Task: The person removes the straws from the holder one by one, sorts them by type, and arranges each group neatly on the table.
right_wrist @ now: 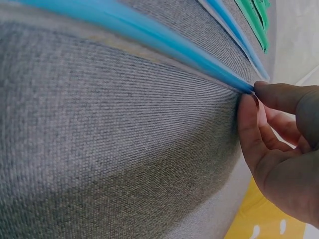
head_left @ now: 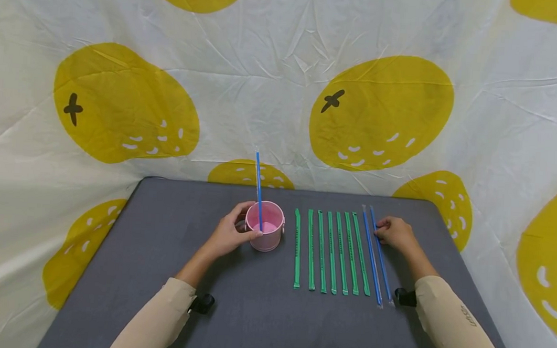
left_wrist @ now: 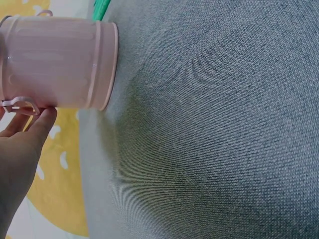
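Observation:
A small pink bucket (head_left: 265, 242) with side handles stands upright on the table, and a blue straw in clear wrapping (head_left: 259, 178) leans inside it. My left hand (head_left: 225, 237) holds the bucket from its left side, thumb at the front, fingers behind. Over at the right, my right hand (head_left: 395, 234) pinches the upper part of the rightmost blue wrapped straw (right_wrist: 164, 42) between thumb and finger; the straw lies along the tabletop. A second blue wrapped straw (head_left: 372, 258) lies just left of it. In the left wrist view the bucket (left_wrist: 55, 62) hides most fingers.
Several slim green wrapped straws (head_left: 311, 249) with dark print lie in a row between the bucket and the blue straws. Dark grey cloth covers the table (head_left: 252, 320). Behind it hangs a white curtain (head_left: 253, 109) with yellow fruit shapes.

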`<state>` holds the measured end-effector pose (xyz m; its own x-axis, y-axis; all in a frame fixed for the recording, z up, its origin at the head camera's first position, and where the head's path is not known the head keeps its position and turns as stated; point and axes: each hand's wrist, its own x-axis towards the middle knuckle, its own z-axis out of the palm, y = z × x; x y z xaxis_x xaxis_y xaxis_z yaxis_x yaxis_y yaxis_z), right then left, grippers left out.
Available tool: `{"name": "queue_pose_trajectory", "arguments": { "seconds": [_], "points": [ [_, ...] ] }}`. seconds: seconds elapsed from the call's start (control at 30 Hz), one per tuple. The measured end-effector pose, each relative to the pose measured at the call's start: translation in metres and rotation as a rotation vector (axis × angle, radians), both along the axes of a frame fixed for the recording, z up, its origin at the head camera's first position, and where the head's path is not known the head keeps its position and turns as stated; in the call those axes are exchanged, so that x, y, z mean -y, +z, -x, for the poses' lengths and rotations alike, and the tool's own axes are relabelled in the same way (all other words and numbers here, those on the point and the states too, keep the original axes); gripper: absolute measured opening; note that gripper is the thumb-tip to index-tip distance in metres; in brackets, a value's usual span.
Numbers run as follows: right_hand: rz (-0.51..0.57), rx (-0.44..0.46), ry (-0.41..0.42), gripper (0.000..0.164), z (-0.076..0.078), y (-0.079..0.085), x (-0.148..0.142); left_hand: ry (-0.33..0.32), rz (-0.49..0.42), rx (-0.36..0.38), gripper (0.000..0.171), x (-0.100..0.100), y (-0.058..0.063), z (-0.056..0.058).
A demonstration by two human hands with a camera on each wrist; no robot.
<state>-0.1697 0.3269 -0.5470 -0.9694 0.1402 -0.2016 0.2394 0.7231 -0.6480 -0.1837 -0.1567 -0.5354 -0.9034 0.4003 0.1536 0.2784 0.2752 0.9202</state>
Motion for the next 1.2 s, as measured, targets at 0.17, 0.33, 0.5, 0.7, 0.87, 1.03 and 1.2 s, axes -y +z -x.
{"name": "queue_pose_trajectory", "arguments": {
  "seconds": [0.17, 0.33, 0.5, 0.7, 0.87, 1.03, 1.2],
  "points": [
    [-0.011, 0.01, 0.003, 0.03, 0.0, -0.003, -0.003, 0.0, -0.005, -0.007, 0.078, 0.0, 0.0, 0.0],
    [-0.017, 0.009, 0.015, 0.031, -0.001, -0.004, -0.003, -0.003, -0.008, -0.007, 0.078, 0.0, 0.0, 0.0],
    [-0.008, 0.01, 0.019, 0.032, -0.003, -0.003, -0.002, 0.0, 0.0, -0.001, 0.077, 0.0, 0.002, 0.0],
    [-0.015, 0.017, 0.022, 0.031, -0.006, 0.001, -0.001, 0.0, 0.0, 0.005, 0.078, 0.0, 0.002, -0.001],
    [-0.026, 0.016, 0.025, 0.031, -0.005, 0.004, -0.001, 0.006, 0.001, 0.005, 0.078, 0.001, 0.003, 0.0],
    [-0.021, 0.012, 0.044, 0.032, -0.007, 0.007, -0.001, 0.005, 0.0, 0.0, 0.078, 0.001, 0.002, 0.0],
    [-0.057, -0.056, 0.065, 0.034, -0.006, 0.016, 0.001, -0.002, -0.005, 0.002, 0.078, 0.0, 0.0, 0.0]
  ]
}}
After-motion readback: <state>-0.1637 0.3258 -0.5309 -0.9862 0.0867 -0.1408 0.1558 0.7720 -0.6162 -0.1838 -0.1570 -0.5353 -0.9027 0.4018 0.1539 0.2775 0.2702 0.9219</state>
